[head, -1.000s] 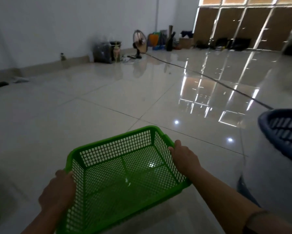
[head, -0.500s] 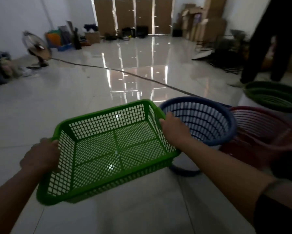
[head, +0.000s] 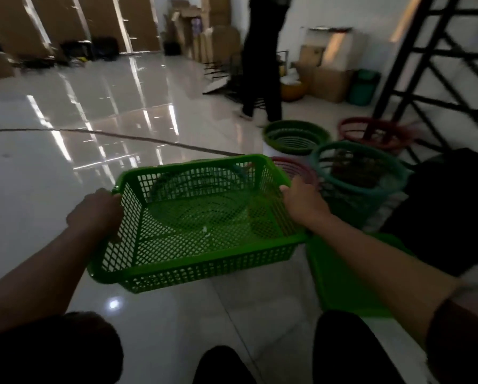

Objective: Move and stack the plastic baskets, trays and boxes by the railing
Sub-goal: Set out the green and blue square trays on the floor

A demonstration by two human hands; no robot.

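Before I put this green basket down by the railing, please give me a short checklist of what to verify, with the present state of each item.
1. Both hands hold the green basket: ok. The left hand grips one short side, the right hand the other.
2. Basket has nothing in it: ok, only mesh shows.
3. Basket level: not ok, it tilts.
4. Landing spot: cannot tell. A round basket shows through the mesh, and a green tray lies on the floor beside it.
5. Way ahead: not ok. A standing person is beyond the round baskets.
6. Railing clearance: ok, it stands well off.
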